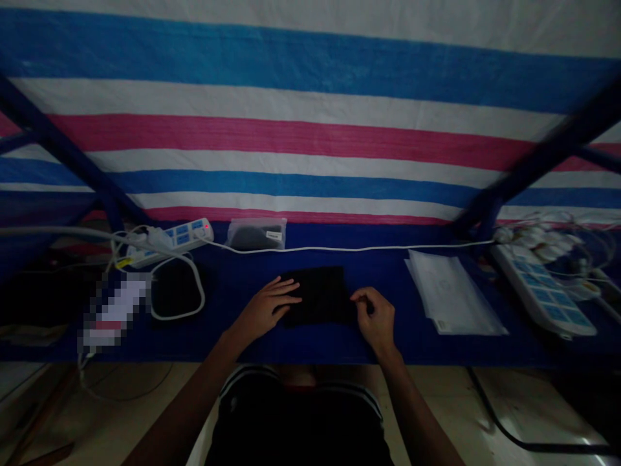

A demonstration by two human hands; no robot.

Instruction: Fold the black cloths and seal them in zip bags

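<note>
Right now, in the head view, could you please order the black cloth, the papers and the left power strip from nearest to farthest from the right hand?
From the right hand:
1. Black cloth: touching the hand, on its left.
2. Papers: to the hand's right.
3. Left power strip: far left, toward the back.

The left hand lies flat and palm down, its fingers extended and slightly spread, pointing inward toward the right hand. The right hand is arched, knuckles up, with its fingers curled downward and pinched close together. The bare left forearm and right forearm angle up from the lower corners of the view, converging toward the hands, which stay apart.
</note>
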